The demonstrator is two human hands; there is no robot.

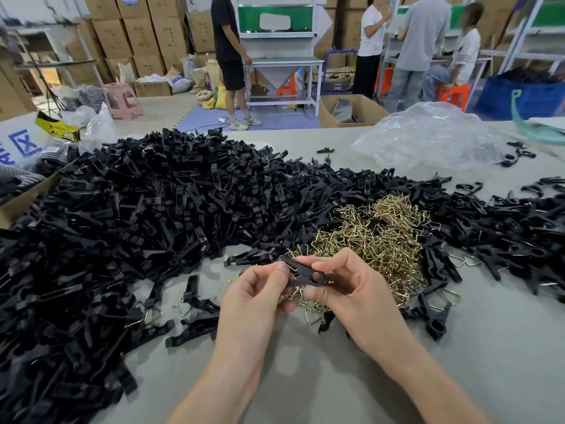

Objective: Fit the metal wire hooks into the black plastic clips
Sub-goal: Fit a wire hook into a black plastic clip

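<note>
Item: one black plastic clip (301, 272), pinched between your left hand (260, 289) and right hand (342, 289), held just near of the brass wire hook pile (376, 240) on the table (336, 377).

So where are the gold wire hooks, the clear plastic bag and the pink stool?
wire hooks (377, 237), head view, middle of the pile.
plastic bag (428, 139), head view, its crumpled middle.
pink stool (118, 88), head view, its seat.

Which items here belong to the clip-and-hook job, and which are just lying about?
Job:
held clip, pinched by left hand and right hand
wire hooks pile
black clips heap

Lying about:
clear plastic bag
green plastic piece
cardboard box
pink stool
</note>
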